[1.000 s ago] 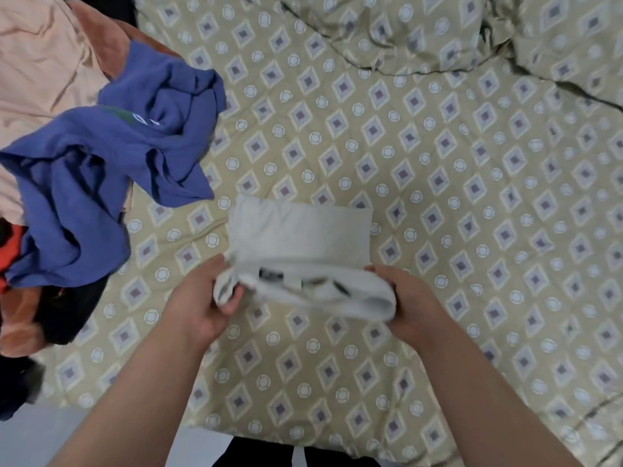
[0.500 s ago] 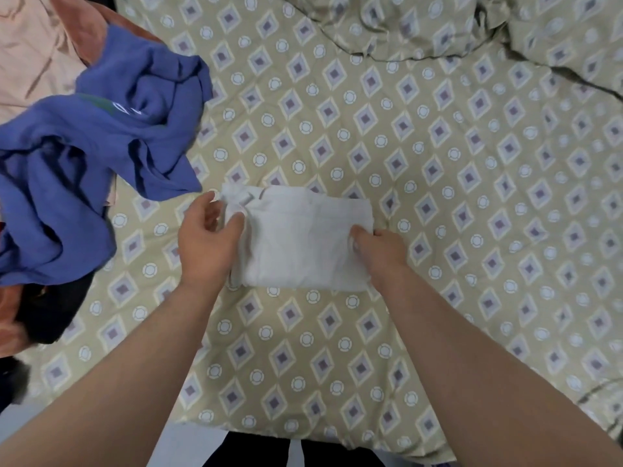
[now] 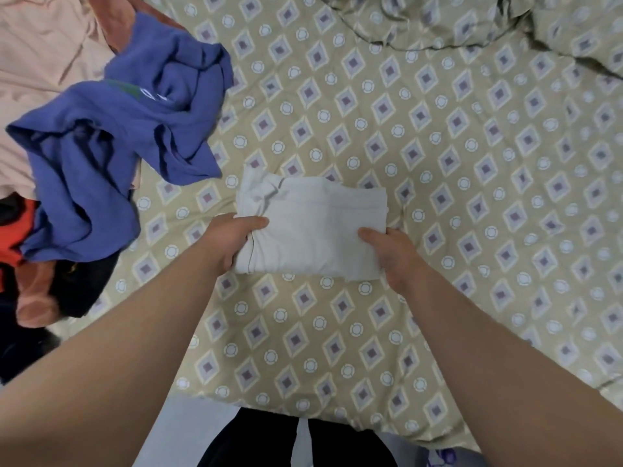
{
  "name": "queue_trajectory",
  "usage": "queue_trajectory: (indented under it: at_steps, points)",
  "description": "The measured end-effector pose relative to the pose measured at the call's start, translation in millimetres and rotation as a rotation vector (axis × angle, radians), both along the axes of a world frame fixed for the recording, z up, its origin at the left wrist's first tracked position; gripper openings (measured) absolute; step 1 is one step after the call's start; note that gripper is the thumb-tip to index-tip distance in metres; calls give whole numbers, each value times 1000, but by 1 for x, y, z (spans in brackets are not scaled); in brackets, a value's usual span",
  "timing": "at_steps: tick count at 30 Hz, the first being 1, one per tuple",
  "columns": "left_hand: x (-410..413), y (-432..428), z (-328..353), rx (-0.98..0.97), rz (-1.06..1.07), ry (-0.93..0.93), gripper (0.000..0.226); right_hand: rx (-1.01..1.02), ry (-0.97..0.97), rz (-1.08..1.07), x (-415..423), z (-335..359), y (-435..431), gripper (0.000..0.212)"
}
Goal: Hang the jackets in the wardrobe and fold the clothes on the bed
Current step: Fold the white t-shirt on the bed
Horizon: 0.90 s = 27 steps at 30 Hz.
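Hands, left hand [image 3: 232, 240] and right hand [image 3: 393, 255], pinch opposite edges of folded white garment [image 3: 313, 227].

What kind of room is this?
Probably a bedroom: a patterned bedsheet, a rumpled duvet, and loose clothes such as a blue shirt beside a folded white garment.

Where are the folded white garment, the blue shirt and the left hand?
folded white garment [image 3: 313, 227]: head view, middle of its top face.
blue shirt [image 3: 101, 156]: head view, its crumpled middle.
left hand [image 3: 232, 239]: head view, back of the hand.
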State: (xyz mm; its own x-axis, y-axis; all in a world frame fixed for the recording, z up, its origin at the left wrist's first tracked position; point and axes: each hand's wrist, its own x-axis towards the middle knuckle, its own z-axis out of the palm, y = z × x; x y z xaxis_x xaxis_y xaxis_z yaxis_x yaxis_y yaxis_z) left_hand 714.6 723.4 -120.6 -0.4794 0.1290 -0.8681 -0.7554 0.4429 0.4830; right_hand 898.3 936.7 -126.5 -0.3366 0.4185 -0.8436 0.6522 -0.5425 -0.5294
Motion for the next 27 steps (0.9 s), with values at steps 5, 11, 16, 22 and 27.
queue_trajectory:
  at_steps: [5,11,16,22,27]
  points:
    - [12,-16,41,50,36,76,23,113,6,3,1,55,-17,9]
    - [12,-51,127,131,71,152,28,235,115,97,-7,159,-28,14]
    - [4,-83,222,209,132,273,23,327,215,160,-35,256,-49,15]
    - [11,-134,336,296,337,443,12,380,429,279,-70,372,-74,11]
    - [42,-187,426,337,614,593,13,357,613,451,-95,453,-121,14]
